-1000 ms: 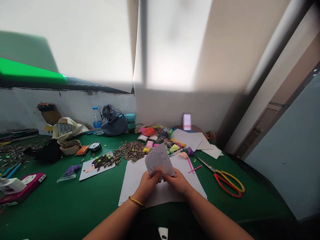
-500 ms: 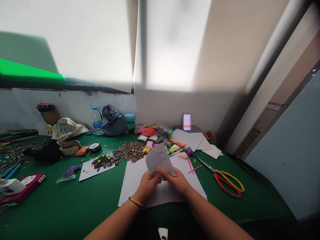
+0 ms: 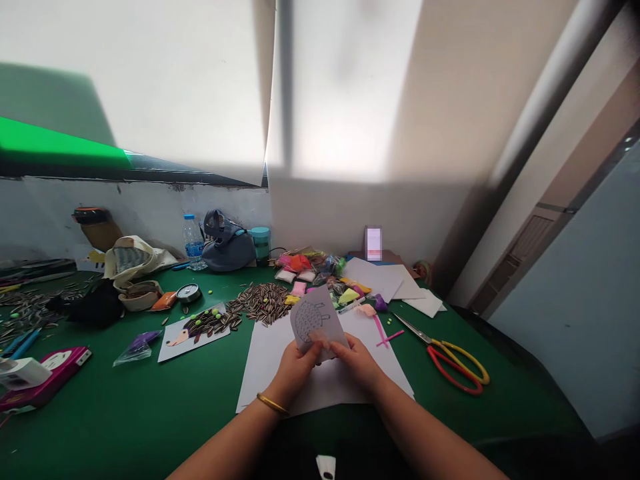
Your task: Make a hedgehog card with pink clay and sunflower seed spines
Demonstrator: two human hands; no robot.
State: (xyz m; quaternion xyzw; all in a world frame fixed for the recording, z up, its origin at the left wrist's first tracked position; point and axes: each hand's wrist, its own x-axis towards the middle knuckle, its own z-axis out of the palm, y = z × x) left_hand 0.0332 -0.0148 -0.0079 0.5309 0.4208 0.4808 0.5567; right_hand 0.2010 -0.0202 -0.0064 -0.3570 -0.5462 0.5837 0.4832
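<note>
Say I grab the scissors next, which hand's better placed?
Probably your right hand: the scissors lie on that side, nearer to it than to your left hand. Both hands hold the drawing, so the left could keep it.

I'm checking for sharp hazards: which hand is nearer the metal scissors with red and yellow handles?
Right. The right hand is left of the scissors; the left hand is farther left, beyond the right one.
</note>
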